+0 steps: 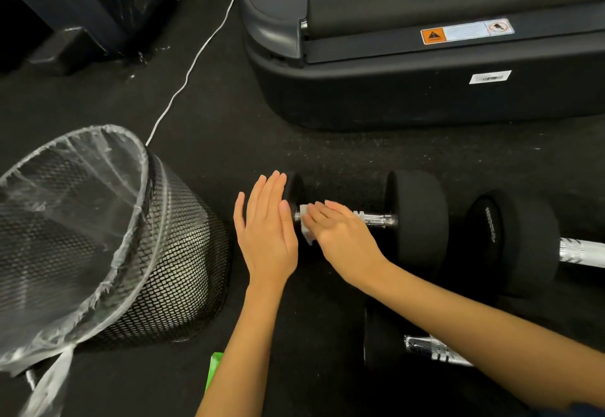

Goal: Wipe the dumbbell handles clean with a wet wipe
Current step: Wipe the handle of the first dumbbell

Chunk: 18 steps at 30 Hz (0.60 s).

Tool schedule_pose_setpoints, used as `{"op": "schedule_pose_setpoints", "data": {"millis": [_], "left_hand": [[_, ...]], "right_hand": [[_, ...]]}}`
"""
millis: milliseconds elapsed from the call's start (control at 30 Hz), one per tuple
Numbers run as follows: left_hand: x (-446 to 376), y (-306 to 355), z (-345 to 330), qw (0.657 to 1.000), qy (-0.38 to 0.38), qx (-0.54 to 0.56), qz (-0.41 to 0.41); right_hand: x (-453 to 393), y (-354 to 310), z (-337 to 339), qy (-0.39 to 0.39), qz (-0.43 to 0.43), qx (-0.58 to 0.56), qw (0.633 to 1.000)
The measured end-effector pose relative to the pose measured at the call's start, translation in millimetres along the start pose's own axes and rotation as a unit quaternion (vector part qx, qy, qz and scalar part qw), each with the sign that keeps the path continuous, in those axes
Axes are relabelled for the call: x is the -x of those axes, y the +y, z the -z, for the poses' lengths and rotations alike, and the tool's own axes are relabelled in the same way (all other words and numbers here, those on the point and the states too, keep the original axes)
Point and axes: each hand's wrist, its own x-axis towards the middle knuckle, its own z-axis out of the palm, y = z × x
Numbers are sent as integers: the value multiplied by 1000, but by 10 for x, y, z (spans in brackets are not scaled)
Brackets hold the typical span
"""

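A black dumbbell (417,217) with a chrome handle (379,219) lies on the dark floor in the middle of the view. My right hand (343,236) presses a white wet wipe (306,225) onto the left part of that handle, fingers laid over it. My left hand (266,230) is flat, fingers together, resting against the dumbbell's left head (294,187), which it mostly hides. A second dumbbell (514,239) lies to the right, its silver handle (582,253) running off frame. A third dumbbell (383,334) lies nearer me, partly under my right forearm.
A black mesh waste bin (170,253) lined with a clear plastic bag stands at the left, close to my left hand. A treadmill base (393,89) fills the upper right. A white cable (193,66) runs across the floor. A green packet (214,370) lies beside my left forearm.
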Motion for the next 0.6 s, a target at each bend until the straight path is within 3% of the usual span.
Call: {"op": "schedule_pose_setpoints", "data": {"millis": [400, 600], "left_hand": [[11, 9, -13, 999, 22, -28, -8], [9, -5, -8, 1000, 18, -21, -8]], "right_hand": [[-31, -4, -13, -10, -17, 32, 999], [-35, 10, -16, -10, 35, 6, 999]]}}
